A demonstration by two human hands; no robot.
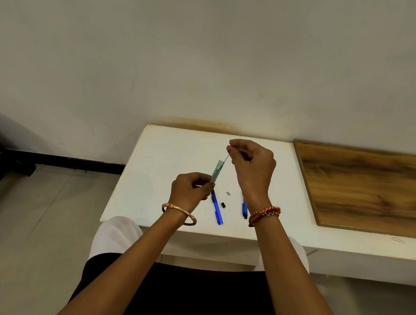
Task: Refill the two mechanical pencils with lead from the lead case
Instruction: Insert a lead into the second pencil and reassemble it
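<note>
Left hand fingers grip the light lead case low; right hand fingers pinch a brittle lead by its top end, so a soft hold looks wise.

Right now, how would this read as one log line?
left hand holds lead case | right hand pinches lead at case mouth | both pencils on table

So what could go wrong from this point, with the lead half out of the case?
1. The thin lead pinched by the right hand could snap; it leaves the lead case at an angle.
2. The left hand holds the open case tilted, so other leads might slide out.
3. The small black cap and grey piece lie loose on the table between the pencils; a wrist could knock them off.
</note>
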